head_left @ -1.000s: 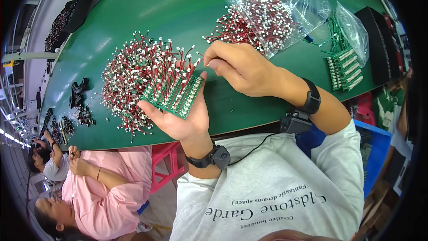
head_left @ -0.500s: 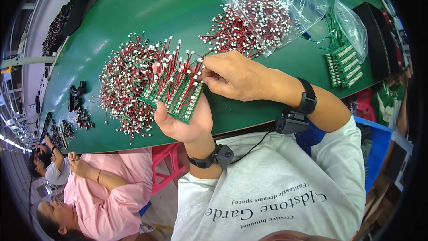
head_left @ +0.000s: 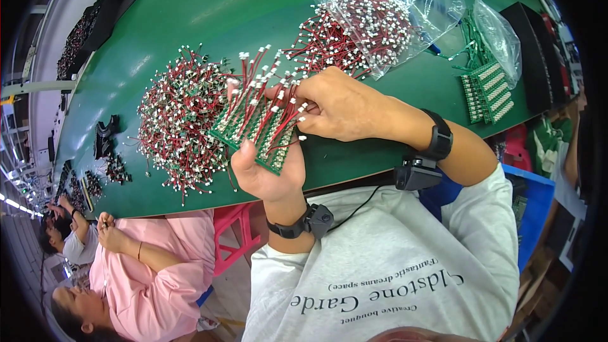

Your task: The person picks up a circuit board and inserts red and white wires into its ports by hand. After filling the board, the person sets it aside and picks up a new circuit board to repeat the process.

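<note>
My left hand [head_left: 273, 174] holds a green circuit board panel [head_left: 282, 159] from below, its thumb over the near edge. Rows of white connectors line the panel, and many red wires with white plugs stand up from it. At its right side my right hand [head_left: 335, 104] is closed, with its curled fingers at the red wires [head_left: 290, 106]; the fingertips are partly hidden. Left of the panel lies a large heap of wired pieces [head_left: 180, 114] in red, white and green.
A clear plastic bag [head_left: 437, 0] partly covers a pile of red wires with white plugs [head_left: 329, 41]. Stacked green panels [head_left: 487, 92] lie at the right beside a black box [head_left: 535, 57]. A person in pink [head_left: 152, 272] sits at the left by a pink stool [head_left: 231, 237].
The panel and my left hand have shifted slightly to the right. Red wires on the panel's right side now bend over toward my right hand, whose fingers have moved in among them.
</note>
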